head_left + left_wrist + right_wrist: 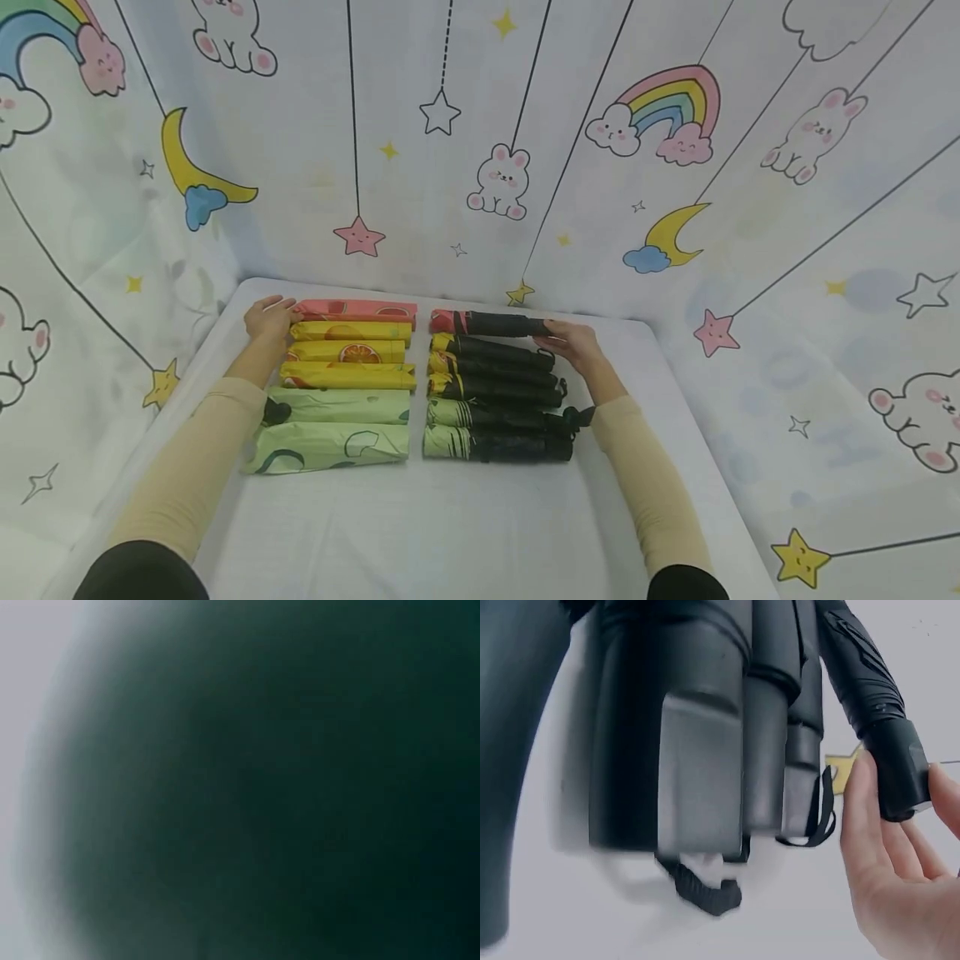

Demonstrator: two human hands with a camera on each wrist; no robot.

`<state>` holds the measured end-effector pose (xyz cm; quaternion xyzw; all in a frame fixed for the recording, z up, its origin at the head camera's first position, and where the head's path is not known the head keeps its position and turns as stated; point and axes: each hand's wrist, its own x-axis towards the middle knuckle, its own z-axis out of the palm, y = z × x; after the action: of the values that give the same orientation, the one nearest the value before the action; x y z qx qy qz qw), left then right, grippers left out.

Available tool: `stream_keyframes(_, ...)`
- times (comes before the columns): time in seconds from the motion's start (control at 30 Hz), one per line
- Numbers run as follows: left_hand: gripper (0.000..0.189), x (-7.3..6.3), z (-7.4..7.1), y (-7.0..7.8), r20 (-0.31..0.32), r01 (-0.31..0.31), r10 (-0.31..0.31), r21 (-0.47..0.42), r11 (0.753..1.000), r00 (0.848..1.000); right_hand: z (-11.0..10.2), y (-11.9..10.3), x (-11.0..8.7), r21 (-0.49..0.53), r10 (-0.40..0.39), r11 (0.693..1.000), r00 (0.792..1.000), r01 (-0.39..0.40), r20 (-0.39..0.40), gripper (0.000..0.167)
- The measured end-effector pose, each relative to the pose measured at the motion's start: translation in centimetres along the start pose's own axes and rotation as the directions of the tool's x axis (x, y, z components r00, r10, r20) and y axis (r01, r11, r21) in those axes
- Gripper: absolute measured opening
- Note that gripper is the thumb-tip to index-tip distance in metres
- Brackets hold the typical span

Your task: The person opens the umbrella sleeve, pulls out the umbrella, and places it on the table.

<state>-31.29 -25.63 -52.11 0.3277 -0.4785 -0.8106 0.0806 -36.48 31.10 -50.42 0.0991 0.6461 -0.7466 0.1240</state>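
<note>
Two columns of fruit-print items lie on the white table. At the far left, my left hand (268,318) pinches the left end of a red watermelon-print roll (356,311). Across a narrow gap, my right hand (576,342) holds the black handle end of a folded red-and-black umbrella (495,323). The right wrist view shows that handle (896,769) between the thumb and fingers (861,802). Below the red pair are yellow orange-print rolls (351,352) beside yellow-and-black umbrellas (502,367). Nearest are pale green rolls (337,443) beside green-and-black umbrellas (517,444).
The white table (420,533) meets a cartoon-print cloth backdrop (420,192) behind and at both sides. In the right wrist view, black handles (682,750) and a wrist strap (705,889) are close up. A dark blur fills most of the left wrist view.
</note>
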Motion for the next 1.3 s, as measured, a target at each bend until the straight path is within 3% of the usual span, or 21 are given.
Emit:
stream_keyframes(0.17, 0.056, -0.2, 0.2, 0.2, 0.0, 0.004, -0.004, 0.092, 0.996, 1.0, -0.4, 0.0, 0.3, -0.116, 0.025, 0.993, 1.0, -0.023, 0.015, 0.047)
stream_keyframes(0.33, 0.057, -0.4, 0.4, 0.5, -0.007, 0.015, -0.014, 0.143, 0.99, 1.0, -0.6, 0.2, 0.5, -0.257, 0.027, 0.966, 0.999, -0.038, -0.046, 0.046)
stream_keyframes(0.63, 0.061, -0.1, 0.8, 0.6, 0.005, -0.016, 0.015, 0.164, 0.986, 1.0, -0.5, 0.5, 0.7, -0.299, -0.021, 0.954, 0.998, 0.005, -0.053, 0.043)
stream_keyframes(0.7, 0.061, 0.0, 0.8, 0.6, 0.012, -0.019, 0.017, 0.175, 0.984, 1.0, -0.4, 0.5, 0.6, -0.357, -0.046, 0.934, 0.997, 0.022, -0.059, 0.041)
stream_keyframes(0.77, 0.059, 0.0, 0.8, 0.7, 0.024, -0.019, 0.015, 0.17, 0.985, 1.0, -0.2, 0.5, 0.3, -0.496, -0.096, 0.867, 0.993, 0.053, -0.063, 0.041)
stream_keyframes(0.8, 0.057, 0.0, 0.8, 0.7, 0.03, -0.021, 0.016, 0.172, 0.985, 0.999, -0.1, 0.5, 0.1, -0.576, -0.129, 0.814, 0.99, 0.069, -0.063, 0.041)
stream_keyframes(0.93, 0.052, -0.3, 0.7, 0.7, 0.048, -0.047, 0.037, 0.248, 0.968, 0.998, 0.6, 0.5, -0.9, -0.823, -0.258, 0.558, 0.965, 0.108, -0.049, 0.048)
stream_keyframes(0.97, 0.052, -0.3, 0.6, 0.7, 0.058, -0.068, 0.053, 0.298, 0.952, 0.997, 0.8, 0.5, -1.1, -0.852, -0.283, 0.51, 0.958, 0.117, -0.038, 0.049)
stream_keyframes(1.03, 0.052, -0.5, 0.5, 0.8, 0.078, -0.126, 0.103, 0.433, 0.892, 0.992, 1.3, 0.5, -1.4, -0.89, -0.322, 0.437, 0.947, 0.133, -0.017, 0.052)
stream_keyframes(1.13, 0.053, -0.9, 0.3, 1.1, 0.132, -0.246, 0.209, 0.604, 0.758, 0.969, 1.9, 0.5, -1.7, -0.921, -0.363, 0.355, 0.932, 0.162, 0.024, 0.05)
stream_keyframes(1.2, 0.054, -1.2, 0.2, 1.4, 0.181, -0.32, 0.271, 0.67, 0.669, 0.945, 2.4, 0.3, -2.1, -0.928, -0.378, 0.327, 0.925, 0.18, 0.046, 0.047)
stream_keyframes(1.3, 0.053, -2.0, 0.2, 1.9, 0.269, -0.414, 0.324, 0.701, 0.58, 0.907, 3.1, 0.0, -2.6, -0.933, -0.381, 0.303, 0.922, 0.192, 0.066, 0.048)
